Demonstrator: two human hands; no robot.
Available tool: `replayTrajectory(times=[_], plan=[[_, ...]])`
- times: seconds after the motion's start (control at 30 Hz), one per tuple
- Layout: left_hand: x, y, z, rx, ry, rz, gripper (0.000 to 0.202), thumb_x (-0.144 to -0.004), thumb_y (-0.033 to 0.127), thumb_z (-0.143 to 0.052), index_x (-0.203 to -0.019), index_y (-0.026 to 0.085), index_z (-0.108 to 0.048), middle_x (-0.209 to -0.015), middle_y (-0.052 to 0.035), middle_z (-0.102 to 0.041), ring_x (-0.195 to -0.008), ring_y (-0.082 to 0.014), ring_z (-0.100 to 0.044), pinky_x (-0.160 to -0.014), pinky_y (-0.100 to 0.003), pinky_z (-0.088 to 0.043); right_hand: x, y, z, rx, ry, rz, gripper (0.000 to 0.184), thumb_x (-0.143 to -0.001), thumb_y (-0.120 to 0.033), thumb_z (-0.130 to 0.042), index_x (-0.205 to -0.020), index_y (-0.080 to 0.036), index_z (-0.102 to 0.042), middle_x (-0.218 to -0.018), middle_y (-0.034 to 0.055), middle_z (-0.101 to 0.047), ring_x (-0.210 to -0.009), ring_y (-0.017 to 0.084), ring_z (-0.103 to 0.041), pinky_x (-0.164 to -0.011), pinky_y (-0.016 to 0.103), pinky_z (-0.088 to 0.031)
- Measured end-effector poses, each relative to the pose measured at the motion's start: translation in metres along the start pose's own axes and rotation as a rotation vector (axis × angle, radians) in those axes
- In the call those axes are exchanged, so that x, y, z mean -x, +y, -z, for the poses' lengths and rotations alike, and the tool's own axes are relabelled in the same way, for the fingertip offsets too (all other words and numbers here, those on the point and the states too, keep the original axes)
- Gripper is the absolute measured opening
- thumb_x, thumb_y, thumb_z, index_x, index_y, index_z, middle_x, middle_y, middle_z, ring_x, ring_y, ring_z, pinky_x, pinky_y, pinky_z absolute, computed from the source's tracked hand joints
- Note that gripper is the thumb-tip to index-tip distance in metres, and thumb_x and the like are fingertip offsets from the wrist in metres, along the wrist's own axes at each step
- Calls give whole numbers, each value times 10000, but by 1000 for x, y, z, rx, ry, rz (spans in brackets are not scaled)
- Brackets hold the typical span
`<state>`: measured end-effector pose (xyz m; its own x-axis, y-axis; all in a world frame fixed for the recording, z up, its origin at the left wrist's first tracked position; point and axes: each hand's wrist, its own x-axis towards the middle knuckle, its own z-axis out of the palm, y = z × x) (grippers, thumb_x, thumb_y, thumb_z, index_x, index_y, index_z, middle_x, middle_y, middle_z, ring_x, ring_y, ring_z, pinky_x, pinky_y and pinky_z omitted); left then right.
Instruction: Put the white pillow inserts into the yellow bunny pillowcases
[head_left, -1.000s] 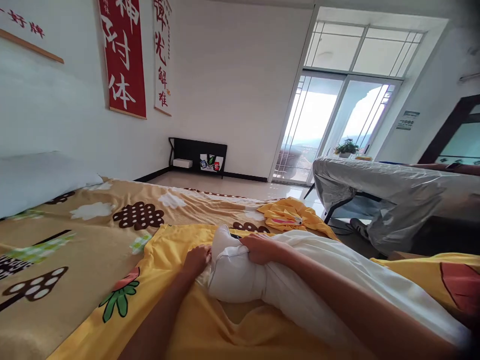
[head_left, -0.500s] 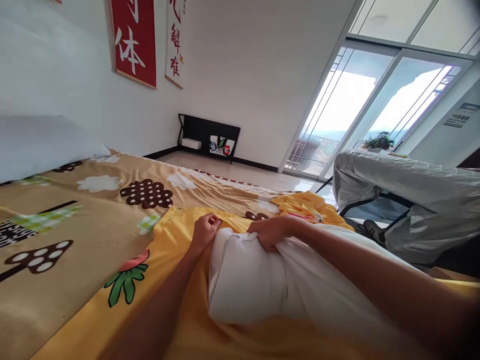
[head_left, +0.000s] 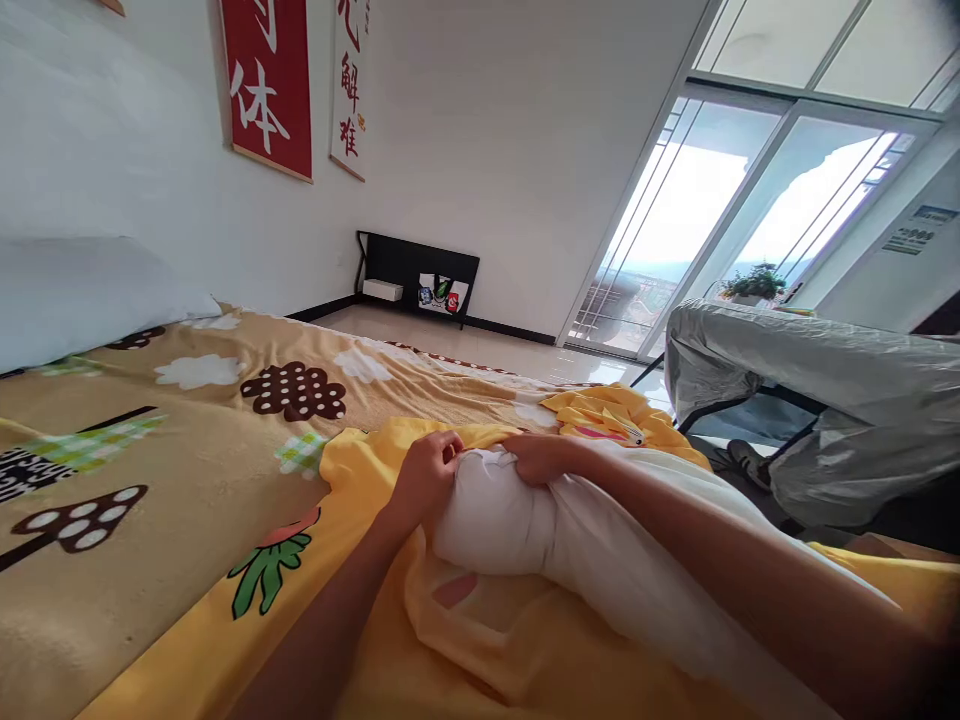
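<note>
A white pillow (head_left: pixel 495 520) lies across a yellow printed cover (head_left: pixel 375 600) on the bed. My right hand (head_left: pixel 544 458) is closed on the pillow's near end, bunching the white fabric. Just left of it, my left hand (head_left: pixel 426 478) is closed on the yellow cover's edge, lifted against the pillow's end. Both forearms reach in from the bottom of the view. More of the yellow cover lies crumpled (head_left: pixel 607 415) beyond my hands.
A tan sheet (head_left: pixel 187 440) with brown tree and cloud prints covers the bed. A white pillow (head_left: pixel 82 300) rests at far left. A silver-covered object (head_left: pixel 810 390) stands to the right, near glass doors (head_left: pixel 675 240). A low black shelf (head_left: pixel 416 285) sits against the far wall.
My left hand has drawn the yellow cover's edge up and right against the pillow's end. The cover now bunches around the pillow. My right hand has kept its grip.
</note>
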<state>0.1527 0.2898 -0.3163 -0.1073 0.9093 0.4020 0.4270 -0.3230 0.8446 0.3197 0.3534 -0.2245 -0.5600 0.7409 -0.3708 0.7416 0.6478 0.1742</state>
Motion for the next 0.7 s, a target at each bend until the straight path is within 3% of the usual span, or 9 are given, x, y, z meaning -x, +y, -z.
replayTrajectory(times=[0.1, 0.23, 0.33, 0.4, 0.5, 0.6, 0.7], plan=[[-1, -1, 0, -49, 10, -21, 168, -786, 311, -552, -675, 186, -570, -631, 27, -536, -602, -122, -475, -574, -234, -340, 19, -15, -23, 31, 154, -10, 428, -698, -117, -490, -1110, -117, -607, -1139, 146, -620, -1030, 276, -575, -808, 340, -453], [1, 6, 6, -217, -27, -46, 113, -810, 297, -566, -786, 190, -593, -732, -1, -578, -684, -148, -538, -643, -252, -396, 34, -29, -49, 76, 358, -59, 487, -718, -126, -489, -1198, -70, -544, -1211, 195, -548, -1136, 330, -480, -947, 438, -373], [11, 33, 14, -503, 1, -96, 138, -824, 223, -540, -945, 177, -586, -893, -51, -608, -829, -189, -572, -732, -285, -421, 37, -34, -59, 90, 489, -53, 465, -729, -146, -497, -1181, -58, -556, -1175, 201, -560, -1121, 328, -474, -972, 457, -339], [24, 55, 18, -695, 4, -76, 135, -856, 203, -469, -915, 169, -585, -883, -73, -625, -830, -213, -584, -733, -312, -422, 38, -36, -63, 76, 528, -53, 457, -749, -158, -489, -1189, -51, -553, -1179, 206, -562, -1115, 319, -477, -983, 454, -323], [52, 73, 17, -920, -175, 36, 243, -874, 184, -380, -803, 162, -611, -819, -106, -656, -809, -256, -610, -735, -361, -422, 41, -36, -65, 45, 553, -49, 527, -748, -185, -513, -1255, -42, -510, -1199, 210, -560, -1117, 313, -483, -998, 448, -305], [81, 61, 8, -966, -387, 1, 216, -823, 179, -455, -911, 152, -651, -987, -138, -662, -970, -288, -592, -857, -401, -401, 45, -36, -67, 11, 562, -44, 606, -741, -199, -537, -1317, -29, -459, -1192, 222, -572, -1113, 317, -501, -1006, 453, -298], [100, 33, 2, -865, -429, -46, 289, -817, 215, -485, -1070, 199, -623, -1143, -104, -628, -1086, -262, -555, -948, -399, -358, 49, -42, -70, -15, 576, -62, 633, -774, -177, -512, -1365, 18, -398, -1257, 274, -527, -1191, 343, -464, -1034, 478, -266]])
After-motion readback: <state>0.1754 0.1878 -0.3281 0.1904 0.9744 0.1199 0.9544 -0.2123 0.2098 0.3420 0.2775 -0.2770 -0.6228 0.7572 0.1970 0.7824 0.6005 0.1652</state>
